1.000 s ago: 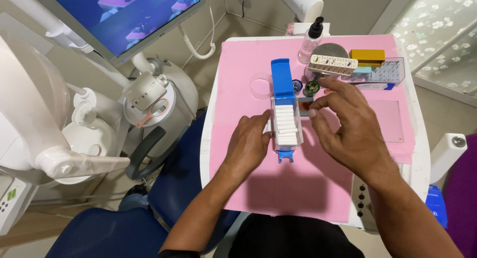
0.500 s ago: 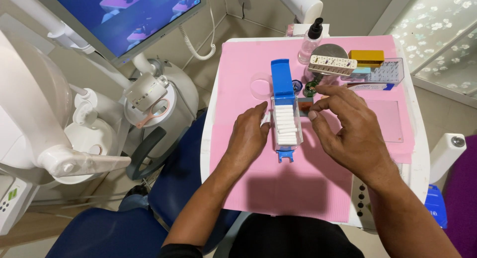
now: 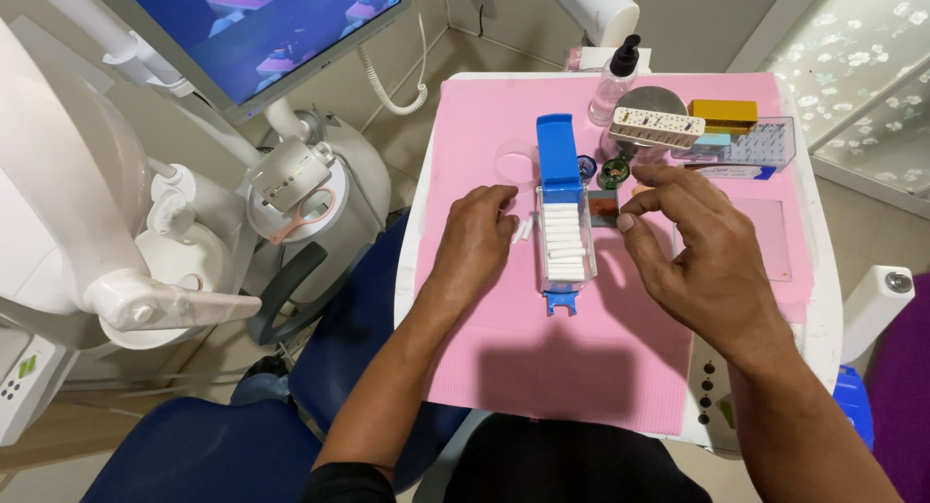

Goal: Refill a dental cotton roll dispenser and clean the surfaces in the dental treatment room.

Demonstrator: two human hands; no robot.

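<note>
My left hand (image 3: pixel 477 240) lies flat and loosely spread on the pink mat (image 3: pixel 542 367), a stray white cotton roll (image 3: pixel 524 229) at its fingertips, likely steadying things beside the clear dispenser (image 3: pixel 564 246) with its blue lid (image 3: pixel 559 154) flipped up. My right hand (image 3: pixel 699 246) hovers on the other side, fingers pinched near a small dark card (image 3: pixel 603 208); whether they grip it, I cannot tell. Farther back on the worktop (image 3: pixel 821 309) stand a pump bottle (image 3: pixel 613 77), a yellow box (image 3: pixel 724 113) and a clear bur block (image 3: pixel 765 143).
</note>
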